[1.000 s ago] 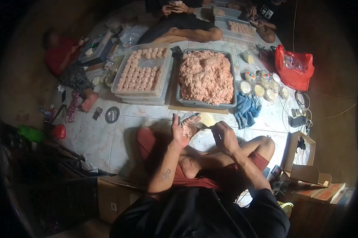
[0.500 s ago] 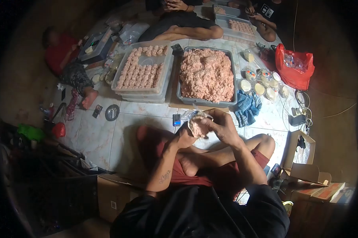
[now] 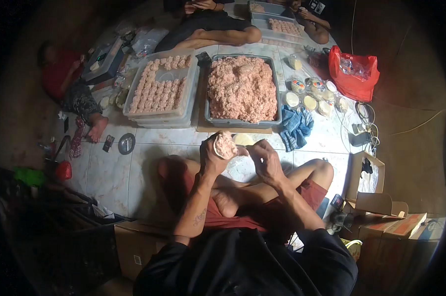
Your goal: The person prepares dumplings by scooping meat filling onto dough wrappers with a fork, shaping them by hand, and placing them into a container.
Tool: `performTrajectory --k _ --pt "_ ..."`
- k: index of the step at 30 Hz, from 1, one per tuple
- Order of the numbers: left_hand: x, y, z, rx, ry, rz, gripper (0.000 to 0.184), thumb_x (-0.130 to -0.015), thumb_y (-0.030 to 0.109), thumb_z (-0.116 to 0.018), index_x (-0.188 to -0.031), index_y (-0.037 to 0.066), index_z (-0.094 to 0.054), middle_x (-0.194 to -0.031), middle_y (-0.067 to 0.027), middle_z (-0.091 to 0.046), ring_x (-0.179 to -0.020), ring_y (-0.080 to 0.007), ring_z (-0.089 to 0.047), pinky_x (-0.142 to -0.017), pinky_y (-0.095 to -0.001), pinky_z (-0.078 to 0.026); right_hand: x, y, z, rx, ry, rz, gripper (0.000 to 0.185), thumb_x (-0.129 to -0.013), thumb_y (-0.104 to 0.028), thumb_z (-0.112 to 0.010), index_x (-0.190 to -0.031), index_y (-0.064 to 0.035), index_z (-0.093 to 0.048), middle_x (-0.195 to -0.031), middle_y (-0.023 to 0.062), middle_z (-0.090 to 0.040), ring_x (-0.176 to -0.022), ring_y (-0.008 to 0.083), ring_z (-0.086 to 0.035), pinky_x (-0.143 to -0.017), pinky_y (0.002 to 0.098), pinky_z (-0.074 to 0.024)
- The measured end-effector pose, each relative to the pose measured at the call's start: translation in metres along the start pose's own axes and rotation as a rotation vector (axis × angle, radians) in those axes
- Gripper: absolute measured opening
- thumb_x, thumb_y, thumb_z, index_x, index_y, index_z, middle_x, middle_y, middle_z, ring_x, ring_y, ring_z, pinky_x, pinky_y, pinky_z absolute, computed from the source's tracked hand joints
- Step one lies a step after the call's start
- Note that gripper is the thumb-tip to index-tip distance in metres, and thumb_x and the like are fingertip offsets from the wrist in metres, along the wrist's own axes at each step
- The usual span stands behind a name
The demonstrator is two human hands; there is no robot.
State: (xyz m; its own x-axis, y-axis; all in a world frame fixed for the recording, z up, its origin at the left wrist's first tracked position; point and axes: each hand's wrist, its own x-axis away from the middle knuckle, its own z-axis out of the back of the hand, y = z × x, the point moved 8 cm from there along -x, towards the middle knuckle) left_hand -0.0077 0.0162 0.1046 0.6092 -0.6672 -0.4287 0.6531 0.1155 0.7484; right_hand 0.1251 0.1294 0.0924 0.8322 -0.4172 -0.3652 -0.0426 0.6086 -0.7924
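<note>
My left hand (image 3: 212, 157) is closed around a round pale wrapper heaped with pink minced filling (image 3: 226, 147), filling side up. Close by on the right, my right hand (image 3: 267, 162) has its fingers bent together; whatever they may hold is hidden. Between the hands, on the floor, lies a pale round stack of wrappers (image 3: 243, 139), partly covered by fingers. In front of both hands stands a grey tub (image 3: 209, 118) piled high with pink minced meat (image 3: 242, 89). Left of it, a clear plastic tray (image 3: 186, 111) holds rows of filled dumplings (image 3: 158, 93).
Bagged round wrappers (image 3: 309, 102) and a blue cloth (image 3: 297, 127) lie right of the tub. Beyond them stands a red plastic bag (image 3: 353, 79). Cables and an open cardboard box (image 3: 368, 175) are at the right. Other people sit around with more trays (image 3: 277, 34).
My hands have moved apart: the left now holds the filled wrapper alone, and the right has drawn away from it. The view has shifted, so the surroundings sit further left.
</note>
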Motion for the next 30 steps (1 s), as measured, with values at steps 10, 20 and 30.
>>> performTrajectory --k 10,20,30 --pt "0.018 -0.045 -0.016 0.701 0.02 0.378 0.039 -0.07 0.008 -0.09 -0.098 0.001 -0.063 -0.09 -0.0074 -0.069 -0.078 -0.0155 -0.064 -0.073 -0.0332 -0.054 0.057 0.055 -0.054 -0.866 -0.114 -0.516 0.02 -0.103 -0.011 -0.056 -0.113 -0.001 -0.069 -0.08 -0.0059 -0.048 -0.074 0.0057 -0.043 -0.068 0.0228 -0.0384" --pt "0.009 -0.034 -0.012 0.35 -0.238 0.29 0.057 -0.063 0.027 -0.096 -0.101 0.002 -0.063 -0.092 -0.0074 -0.07 -0.082 -0.016 -0.064 -0.075 -0.0331 -0.053 0.045 0.042 -0.004 -0.177 0.055 -0.291 0.019 -0.099 -0.007 -0.057 -0.111 -0.0012 -0.069 -0.084 0.0084 -0.054 -0.073 0.0209 -0.05 -0.067 0.0304 -0.0426" --pt "0.006 -0.018 -0.019 0.468 -0.218 0.209 0.05 -0.064 0.018 -0.096 -0.097 0.004 -0.061 -0.088 -0.0012 -0.063 -0.081 -0.0114 -0.057 -0.074 -0.0294 -0.051 0.067 0.038 -0.061 -0.846 -0.147 -0.477 0.023 -0.103 -0.014 -0.056 -0.117 0.0 -0.067 -0.078 -0.0014 -0.05 -0.07 0.0097 -0.043 -0.063 0.0255 -0.0373"
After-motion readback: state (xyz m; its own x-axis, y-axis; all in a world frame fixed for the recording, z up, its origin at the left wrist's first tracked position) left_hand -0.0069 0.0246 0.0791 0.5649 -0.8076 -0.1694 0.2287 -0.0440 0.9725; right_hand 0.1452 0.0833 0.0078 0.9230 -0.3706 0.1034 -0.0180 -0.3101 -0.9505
